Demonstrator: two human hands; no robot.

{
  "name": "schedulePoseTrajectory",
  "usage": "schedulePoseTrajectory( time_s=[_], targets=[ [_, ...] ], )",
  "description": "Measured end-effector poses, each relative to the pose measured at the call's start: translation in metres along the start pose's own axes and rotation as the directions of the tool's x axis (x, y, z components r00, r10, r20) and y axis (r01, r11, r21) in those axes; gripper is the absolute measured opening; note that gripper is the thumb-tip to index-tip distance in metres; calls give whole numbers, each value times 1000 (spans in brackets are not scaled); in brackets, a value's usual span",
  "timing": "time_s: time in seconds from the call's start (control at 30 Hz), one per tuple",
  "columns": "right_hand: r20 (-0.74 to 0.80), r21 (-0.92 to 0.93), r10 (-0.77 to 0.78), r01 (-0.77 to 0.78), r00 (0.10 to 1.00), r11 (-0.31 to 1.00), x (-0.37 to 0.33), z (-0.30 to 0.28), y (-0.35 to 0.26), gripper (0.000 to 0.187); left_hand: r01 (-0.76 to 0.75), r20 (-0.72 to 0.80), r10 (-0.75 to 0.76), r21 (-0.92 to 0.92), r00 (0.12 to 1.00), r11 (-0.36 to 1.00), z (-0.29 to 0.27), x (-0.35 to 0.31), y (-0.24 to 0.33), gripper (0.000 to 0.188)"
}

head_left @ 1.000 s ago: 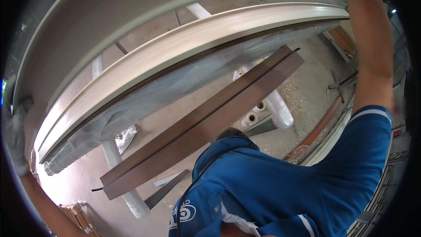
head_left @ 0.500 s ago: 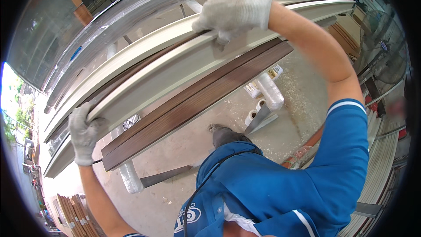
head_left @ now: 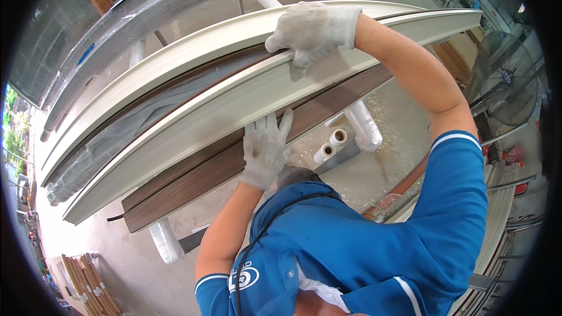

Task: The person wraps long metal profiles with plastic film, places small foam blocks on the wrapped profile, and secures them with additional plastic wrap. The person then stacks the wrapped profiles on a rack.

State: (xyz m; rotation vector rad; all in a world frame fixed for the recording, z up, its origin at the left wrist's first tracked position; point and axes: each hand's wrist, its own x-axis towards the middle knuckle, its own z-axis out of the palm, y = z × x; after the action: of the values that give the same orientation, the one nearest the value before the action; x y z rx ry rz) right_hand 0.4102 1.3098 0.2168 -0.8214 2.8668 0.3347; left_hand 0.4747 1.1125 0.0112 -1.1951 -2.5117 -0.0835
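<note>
A long cream-white profile (head_left: 211, 105) with a raised lip and a brown far edge slants across in front of me. My right hand (head_left: 316, 30), in a light grey knitted glove, is closed over its upper edge, fingers wrapped round it. My left hand (head_left: 264, 151), in a matching smudged glove, lies below it with fingers stretched and thumb apart, fingertips touching the lower edge. Just under that hand are dark brown wood-grain boards (head_left: 193, 190), side by side. Behind the profile lies a second cream-white profile (head_left: 175, 50), with clear wrapping film (head_left: 158, 105) between the two.
Wrapped stand arms (head_left: 167, 240) support the boards from below. Two film rolls (head_left: 329, 145) stand on the floor near my foot. Farther back runs a long film-covered bundle (head_left: 146, 11). A standing fan (head_left: 506, 76) is at the right, with stacked strips (head_left: 497, 216) nearer me.
My left hand has left the profile's left end and moved right to its lower edge near the middle. The near profile has tilted and shifted nearer, widening the gap behind it.
</note>
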Motion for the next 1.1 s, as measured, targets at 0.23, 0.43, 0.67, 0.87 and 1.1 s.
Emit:
schedulePoseTrajectory(
  time_s=[0.23,0.43,0.67,0.87,1.1],
  targets=[
    [62,32,-8,6,998,999,16,11,2,44,-62,63,56,103,996,993,6,4,8,44],
    [-48,43,-82,84,996,996,18,31,12,41,-72,-31,65,-293,997,953,-33,-32,-21,62],
    [-18,21,-61,62,998,998,29,63,16,42,371,-28,-370,38,929,928,-71,-79,-226,60],
    [44,1,-37,37,998,999,11,78,15,37,298,-19,-298,-4,955,955,-67,-88,-243,50],
    [-197,-148,-40,10,980,989,-39,96,7,11,271,-157,-255,88,954,959,-106,-95,-194,35]
  ],
)
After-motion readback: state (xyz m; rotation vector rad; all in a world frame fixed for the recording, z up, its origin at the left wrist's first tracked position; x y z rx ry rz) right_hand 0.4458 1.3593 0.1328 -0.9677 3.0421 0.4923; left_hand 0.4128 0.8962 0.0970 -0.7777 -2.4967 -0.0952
